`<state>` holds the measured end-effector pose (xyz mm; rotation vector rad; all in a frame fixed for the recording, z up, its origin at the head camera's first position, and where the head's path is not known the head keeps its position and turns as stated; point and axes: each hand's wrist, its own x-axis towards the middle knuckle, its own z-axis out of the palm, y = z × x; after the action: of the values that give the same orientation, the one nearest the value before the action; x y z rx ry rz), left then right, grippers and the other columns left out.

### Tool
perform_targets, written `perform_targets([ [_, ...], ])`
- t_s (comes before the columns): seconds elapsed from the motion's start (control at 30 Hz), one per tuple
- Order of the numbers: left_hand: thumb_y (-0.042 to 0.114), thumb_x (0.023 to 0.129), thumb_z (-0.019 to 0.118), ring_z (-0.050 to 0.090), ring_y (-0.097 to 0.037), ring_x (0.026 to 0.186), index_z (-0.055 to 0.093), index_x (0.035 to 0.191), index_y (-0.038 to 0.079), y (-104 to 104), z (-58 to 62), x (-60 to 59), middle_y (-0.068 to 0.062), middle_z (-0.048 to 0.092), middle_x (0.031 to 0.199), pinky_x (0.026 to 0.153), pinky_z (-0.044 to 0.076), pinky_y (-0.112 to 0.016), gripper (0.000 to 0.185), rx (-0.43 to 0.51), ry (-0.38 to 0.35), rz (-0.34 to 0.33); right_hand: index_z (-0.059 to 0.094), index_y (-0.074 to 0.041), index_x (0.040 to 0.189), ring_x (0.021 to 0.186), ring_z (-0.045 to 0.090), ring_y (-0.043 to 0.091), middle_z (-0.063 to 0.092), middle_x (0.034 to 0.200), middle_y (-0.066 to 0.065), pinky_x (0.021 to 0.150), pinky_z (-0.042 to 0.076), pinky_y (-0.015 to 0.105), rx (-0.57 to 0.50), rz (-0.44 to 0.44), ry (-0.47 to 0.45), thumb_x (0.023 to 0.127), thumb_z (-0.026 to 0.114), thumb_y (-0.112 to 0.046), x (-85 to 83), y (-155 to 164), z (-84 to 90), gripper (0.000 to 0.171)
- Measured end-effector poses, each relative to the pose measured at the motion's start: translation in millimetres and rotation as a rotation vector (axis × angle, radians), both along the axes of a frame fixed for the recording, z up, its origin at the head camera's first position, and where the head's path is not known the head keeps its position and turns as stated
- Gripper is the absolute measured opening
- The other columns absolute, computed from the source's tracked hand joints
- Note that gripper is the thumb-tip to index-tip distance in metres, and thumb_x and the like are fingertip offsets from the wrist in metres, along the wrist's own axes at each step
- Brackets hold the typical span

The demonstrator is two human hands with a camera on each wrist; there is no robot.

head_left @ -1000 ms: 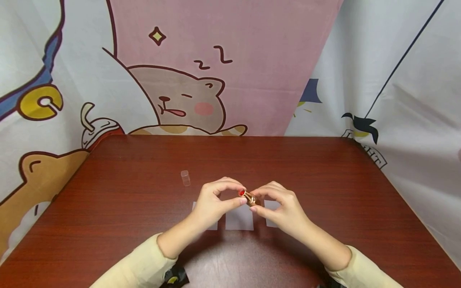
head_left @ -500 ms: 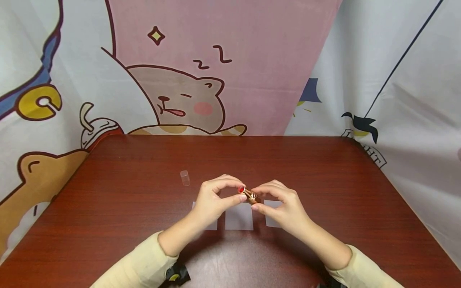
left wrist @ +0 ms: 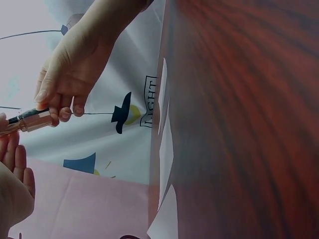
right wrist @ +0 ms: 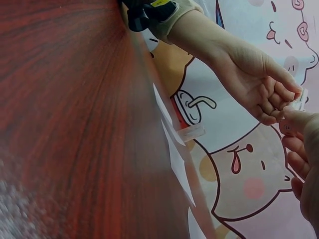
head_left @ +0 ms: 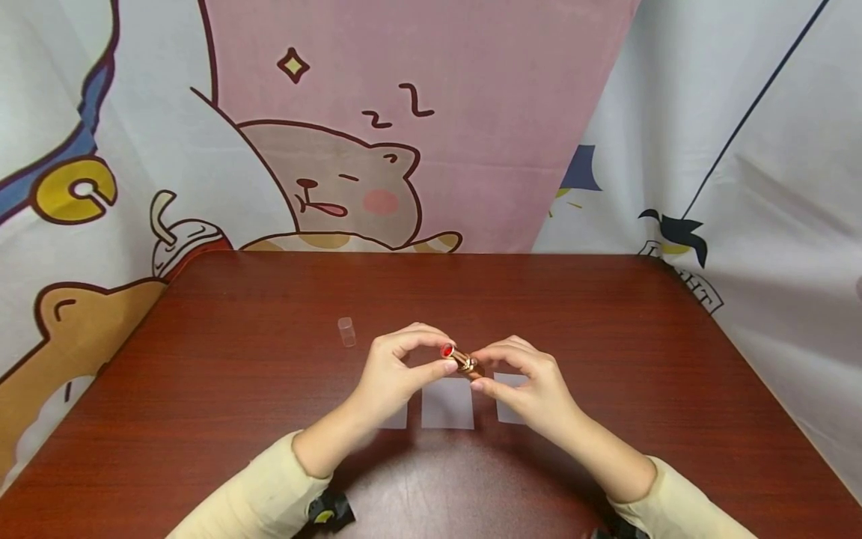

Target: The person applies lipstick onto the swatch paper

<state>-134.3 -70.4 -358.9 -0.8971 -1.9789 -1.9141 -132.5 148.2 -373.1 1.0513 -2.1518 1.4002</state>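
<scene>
Two hands meet over the middle of the dark red wooden counter [head_left: 606,314], sharing a small gold lipstick tube with a red tip [head_left: 460,359]. The right hand [head_left: 528,382] pinches the tube's base between thumb and fingertips; the left hand [head_left: 397,370] pinches at the red end, its thumb just beneath. The tube lies tilted between them, red tip toward ten o'clock, held above the middle of three pale paper squares [head_left: 447,403]. A small clear plastic cap [head_left: 346,332] stands at ten o'clock of the left hand, apart from it. The soft red tip could smear on the left fingertips, or snap if they squeeze or twist it sideways.
</scene>
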Motion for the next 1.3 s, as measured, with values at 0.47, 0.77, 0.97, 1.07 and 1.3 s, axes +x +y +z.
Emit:
perform_targets([
  [0.47,-0.005,0.076,0.077,0.062,-0.022,0.092,0.072,0.092,0.0,-0.3,0.6,0.0,-0.004,0.068,0.093,0.088,0.047,-0.035,0.017,0.007,-0.007,-0.016,0.071,-0.009,0.099,0.078,0.059,0.022,0.067,0.092,-0.003,0.076,0.054,0.029,-0.008,0.012,0.003,0.07,0.082,0.003,1.2,-2.0,0.8,0.033],
  [0.77,-0.005,0.075,0.077,0.062,-0.022,0.091,0.072,0.091,0.0,-1.0,-1.4,-1.6,-0.005,0.068,0.093,0.086,0.049,-0.035,0.017,0.002,0.03,-0.026,0.071,-0.009,0.1,0.077,0.058,0.018,0.067,0.091,-0.003,0.075,0.054,0.027,-0.005,0.021,0.025,0.071,0.08,0.004,0.6,-2.5,-0.9,0.033],
  [0.97,-0.005,0.076,0.077,0.062,-0.021,0.09,0.072,0.091,-0.002,-1.0,-2.7,-3.2,-0.009,0.068,0.091,0.083,0.05,-0.034,0.017,0.006,0.077,-0.038,0.071,-0.009,0.1,0.078,0.057,0.012,0.067,0.09,-0.004,0.075,0.053,0.024,-0.001,0.024,0.039,0.073,0.08,0.004,0.3,-2.5,-1.5,0.032],
  [1.07,-0.005,0.076,0.077,0.062,-0.021,0.089,0.071,0.091,-0.003,-1.2,-3.2,-3.5,-0.01,0.068,0.091,0.083,0.05,-0.034,0.016,0.003,0.09,-0.041,0.07,-0.01,0.101,0.078,0.056,0.012,0.066,0.09,-0.004,0.075,0.053,0.024,0.003,0.027,0.045,0.074,0.079,0.003,-0.3,-2.6,-1.5,0.031],
  [1.3,-0.006,0.076,0.076,0.062,-0.022,0.089,0.071,0.091,-0.004,-1.4,-2.9,-3.2,-0.011,0.068,0.091,0.082,0.051,-0.035,0.016,0.004,0.11,-0.052,0.07,-0.009,0.101,0.078,0.055,0.013,0.066,0.09,-0.003,0.074,0.052,0.023,0.011,0.034,0.041,0.074,0.078,0.006,0.2,-3.3,-0.1,0.032],
])
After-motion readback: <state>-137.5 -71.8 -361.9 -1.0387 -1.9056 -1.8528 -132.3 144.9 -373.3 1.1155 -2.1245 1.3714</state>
